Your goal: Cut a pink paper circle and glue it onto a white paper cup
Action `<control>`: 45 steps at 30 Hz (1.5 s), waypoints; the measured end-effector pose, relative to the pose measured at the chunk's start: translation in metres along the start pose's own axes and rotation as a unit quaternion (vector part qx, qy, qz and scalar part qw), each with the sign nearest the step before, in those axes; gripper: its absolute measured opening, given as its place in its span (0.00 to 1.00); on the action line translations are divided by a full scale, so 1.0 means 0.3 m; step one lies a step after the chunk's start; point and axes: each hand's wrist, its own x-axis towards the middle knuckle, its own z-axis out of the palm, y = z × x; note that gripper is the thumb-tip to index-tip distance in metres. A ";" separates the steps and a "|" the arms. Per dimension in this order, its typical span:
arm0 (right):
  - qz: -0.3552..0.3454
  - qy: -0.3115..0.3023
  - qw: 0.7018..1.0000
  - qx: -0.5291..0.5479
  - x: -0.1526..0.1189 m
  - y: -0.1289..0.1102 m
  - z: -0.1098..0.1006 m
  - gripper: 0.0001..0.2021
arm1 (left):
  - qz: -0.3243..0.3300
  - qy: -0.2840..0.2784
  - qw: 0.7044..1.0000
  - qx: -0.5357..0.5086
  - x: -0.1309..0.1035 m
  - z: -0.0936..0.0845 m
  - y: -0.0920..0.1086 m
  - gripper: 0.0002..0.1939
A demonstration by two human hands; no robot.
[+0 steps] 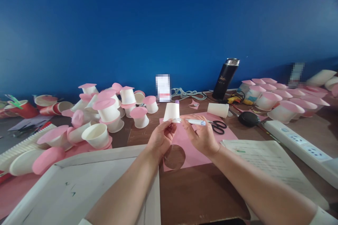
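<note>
My left hand (161,137) is closed near the middle, its fingertips pinching something small and pale that I cannot make out. Close on its right, my right hand (202,134) grips a white pen (195,122), whose inner end points toward the left fingertips. An upside-down white paper cup (171,111) stands just beyond the fingers, with a purple cap-like piece (177,102) behind its right edge. Under the hands lies a pink sheet (194,154) with a round hole in it. Black-handled scissors (218,127) rest at the sheet's right side.
Many cups with pink discs (108,112) crowd the left; more stand at the back right (286,109). A whiteboard (105,182) fills the front left. Also there are a black bottle (224,79), a lying cup (218,110), a written sheet (264,165) and a power strip (298,144).
</note>
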 end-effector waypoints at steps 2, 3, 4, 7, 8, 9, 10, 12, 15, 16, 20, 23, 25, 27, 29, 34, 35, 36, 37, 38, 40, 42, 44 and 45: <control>0.008 -0.005 1.000 0.007 -0.001 -0.002 0.000 0.10 | 0.001 -0.001 1.000 0.002 0.000 0.000 0.001 0.04; 0.013 -0.008 1.000 0.012 -0.002 -0.003 0.000 0.10 | 0.001 -0.002 1.000 0.003 0.000 0.000 0.001 0.04; 0.019 -0.011 1.000 0.018 -0.002 -0.004 -0.001 0.11 | 0.002 -0.003 1.000 0.005 0.000 0.000 0.002 0.04; 0.038 -0.015 0.999 0.028 -0.003 -0.007 -0.002 0.11 | 0.000 -0.005 1.000 0.009 0.000 -0.002 0.004 0.04; 0.043 -0.015 0.999 0.028 -0.002 -0.007 -0.001 0.12 | -0.001 -0.005 1.000 0.010 -0.001 -0.002 0.004 0.04; 0.048 -0.014 0.998 0.028 -0.002 -0.007 -0.001 0.12 | -0.002 -0.005 1.000 0.011 -0.001 -0.003 0.004 0.04; 0.051 -0.015 0.998 0.028 -0.002 -0.007 -0.001 0.12 | -0.004 -0.006 1.000 0.011 -0.001 -0.003 0.005 0.04; 0.056 -0.019 0.998 0.031 -0.001 -0.006 0.000 0.12 | -0.005 -0.009 1.000 0.012 -0.002 -0.003 0.005 0.04; 0.059 -0.015 0.998 0.031 0.000 -0.005 0.000 0.12 | -0.003 -0.015 1.000 0.010 -0.004 0.000 0.004 0.03; 0.059 -0.005 0.998 0.030 0.001 -0.005 -0.002 0.11 | -0.002 -0.018 1.000 0.008 -0.005 0.000 0.003 0.03; 0.061 0.066 0.995 0.035 0.008 -0.002 -0.014 0.10 | 0.000 -0.024 1.000 -0.005 -0.004 0.001 -0.001 0.04; 0.062 0.085 0.994 0.039 0.012 0.001 -0.020 0.10 | -0.003 -0.027 1.000 -0.002 -0.001 0.000 -0.005 0.04; 0.053 0.081 0.995 0.037 0.011 0.003 -0.020 0.10 | -0.007 -0.029 1.000 0.010 0.000 0.001 -0.008 0.04; 0.040 0.075 0.996 0.034 0.007 0.004 -0.016 0.09 | -0.005 -0.029 0.999 0.027 -0.001 0.000 -0.012 0.04; 0.023 0.065 0.997 0.032 0.002 0.006 -0.011 0.09 | 0.003 -0.030 0.998 0.048 -0.001 -0.003 -0.017 0.03; -0.007 0.031 0.999 0.022 -0.007 0.008 -0.003 0.09 | 0.038 -0.088 0.990 0.101 0.000 -0.016 -0.033 0.03; -0.009 0.027 0.999 0.020 -0.008 0.008 -0.002 0.09 | 0.044 -0.100 0.988 0.111 0.000 -0.017 -0.035 0.04; -0.012 0.026 0.999 0.019 -0.009 0.008 0.000 0.09 | 0.049 -0.107 0.986 0.120 0.000 -0.018 -0.037 0.05; -0.014 0.026 0.999 0.018 -0.010 0.008 0.001 0.09 | 0.052 -0.111 0.984 0.129 0.000 -0.017 -0.038 0.06; -0.016 0.026 0.999 0.016 -0.010 0.007 0.002 0.09 | 0.055 -0.112 0.983 0.137 -0.001 -0.017 -0.039 0.06; -0.019 0.028 0.999 0.014 -0.011 0.007 0.004 0.09 | 0.062 -0.115 0.980 0.150 -0.002 -0.016 -0.040 0.07; -0.020 0.032 0.999 0.011 -0.010 0.007 0.005 0.08 | 0.066 -0.121 0.977 0.162 -0.001 -0.017 -0.041 0.07; -0.016 0.032 0.999 0.010 -0.010 0.007 0.006 0.08 | 0.065 -0.125 0.975 0.174 0.002 -0.020 -0.042 0.06; -0.013 0.029 0.999 0.009 -0.010 0.007 0.006 0.08 | 0.065 -0.125 0.974 0.180 0.004 -0.022 -0.043 0.06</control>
